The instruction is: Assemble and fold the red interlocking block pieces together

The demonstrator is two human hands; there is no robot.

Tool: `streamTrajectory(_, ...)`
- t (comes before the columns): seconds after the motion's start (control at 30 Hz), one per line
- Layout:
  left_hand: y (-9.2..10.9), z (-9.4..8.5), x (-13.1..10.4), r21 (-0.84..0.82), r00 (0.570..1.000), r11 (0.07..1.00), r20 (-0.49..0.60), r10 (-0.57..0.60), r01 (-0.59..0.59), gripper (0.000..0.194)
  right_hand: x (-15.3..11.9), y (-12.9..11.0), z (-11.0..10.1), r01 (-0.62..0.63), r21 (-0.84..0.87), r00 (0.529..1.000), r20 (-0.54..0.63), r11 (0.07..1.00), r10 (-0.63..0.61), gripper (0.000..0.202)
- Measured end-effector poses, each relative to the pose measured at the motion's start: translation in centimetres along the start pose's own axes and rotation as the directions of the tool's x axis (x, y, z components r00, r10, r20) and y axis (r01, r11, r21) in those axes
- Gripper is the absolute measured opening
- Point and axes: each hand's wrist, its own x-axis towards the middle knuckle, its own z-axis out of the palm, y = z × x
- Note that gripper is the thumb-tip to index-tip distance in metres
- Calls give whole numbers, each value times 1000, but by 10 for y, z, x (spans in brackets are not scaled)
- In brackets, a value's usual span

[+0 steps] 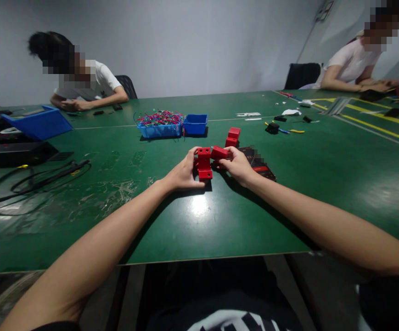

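Observation:
My left hand (188,172) is closed round a red stepped block (204,163), which has small holes in its faces and is tipped up just over the table. In my right hand (237,165) a smaller red block (219,152) is pinched between thumb and fingers, close to the upper right of the first block. Whether the two blocks touch I cannot tell. Just beyond my right hand stands another red stepped block (233,136). A dark printed box or card with red marks (261,168) lies beside that hand, partly covered by it.
A blue tray (160,131) heaped with coloured wires stands beside a smaller blue bin (195,125). Pliers (290,132) and small black parts lie at right. Black cables (47,181) and a tilted blue bin (39,123) are at left. Two people sit across the green table (171,234).

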Motion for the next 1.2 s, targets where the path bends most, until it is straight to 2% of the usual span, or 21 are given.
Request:
streamTrajectory(0.3,2,0,0,6,1000,1000,14,-17,17,104,0,-8,0,-127,167,992,17,978,126,12)
streamTrajectory(0.4,3,0,1,16,1000,1000,9,-21,21,104,-1,-13,0,-172,220,985,8,960,175,19)
streamTrajectory(0.57,3,-1,1,63,999,997,-4,-35,36,105,-2,-19,2,-205,328,966,-83,922,245,24)
streamTrajectory(0.7,4,-1,1,64,999,997,2,-53,53,104,-4,-23,1,-253,339,944,-118,906,307,30)
streamTrajectory(0.9,5,-1,1,59,998,997,-11,-55,56,105,-9,-27,0,-286,330,956,30,900,293,42)
streamTrajectory(1.2,2,0,1,77,999,996,-18,-40,41,105,-5,-20,1,-232,319,967,-26,919,253,38)
